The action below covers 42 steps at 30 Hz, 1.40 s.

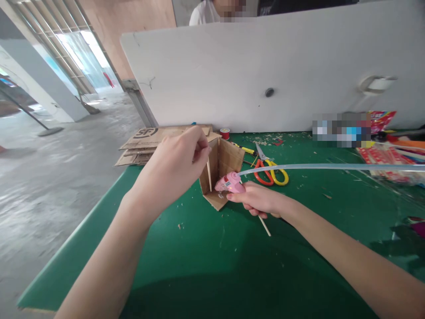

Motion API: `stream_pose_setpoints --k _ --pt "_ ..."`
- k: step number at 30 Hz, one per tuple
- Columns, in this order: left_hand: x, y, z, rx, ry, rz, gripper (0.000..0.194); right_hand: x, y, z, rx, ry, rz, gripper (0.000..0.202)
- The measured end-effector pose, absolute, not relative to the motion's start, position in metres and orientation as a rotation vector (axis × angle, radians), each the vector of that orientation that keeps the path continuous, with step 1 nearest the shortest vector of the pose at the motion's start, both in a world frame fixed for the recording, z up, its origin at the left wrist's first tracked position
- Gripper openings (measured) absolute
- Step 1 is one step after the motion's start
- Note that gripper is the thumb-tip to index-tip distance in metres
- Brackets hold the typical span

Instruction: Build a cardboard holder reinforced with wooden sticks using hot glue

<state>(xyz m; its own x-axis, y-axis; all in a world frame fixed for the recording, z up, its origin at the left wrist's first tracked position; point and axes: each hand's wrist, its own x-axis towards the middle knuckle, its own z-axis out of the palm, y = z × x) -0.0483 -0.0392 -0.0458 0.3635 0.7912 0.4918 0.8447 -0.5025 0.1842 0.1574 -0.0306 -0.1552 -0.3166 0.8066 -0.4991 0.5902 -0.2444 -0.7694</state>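
One thin stick [209,176] and one pink glue gun [232,182] at one open-sided cardboard box [230,156] on the green table [189,261].
Left hand [184,153] with fingertips pinched on the stick's top, lower end within the box, just beside the gun's tip; right hand [260,198] wrapped round the gun's grip, one long clear rod [332,166] running rightward from its rear. One second stick [265,226] below the right hand, whether gripped or lying free impossible to tell. Right of the box, one pair of scissors [262,153] and one yellow cutter [247,150]; behind, one red spool [225,134]. Leftward, stacked flattened cardboard [141,144]; far right, printed packets [381,164], contents unclear. Slanting table edge at left, white partition [212,75] along the back, broad green stretch nearside.
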Motion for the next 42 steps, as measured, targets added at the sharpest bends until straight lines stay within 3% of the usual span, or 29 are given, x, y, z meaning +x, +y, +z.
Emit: stream_pose_setpoints --k 42 --pt "-0.041 -0.041 -0.049 -2.515 -1.573 -0.732 0.012 0.154 -0.036 -0.152 -1.694 -1.854 1.504 0.041"
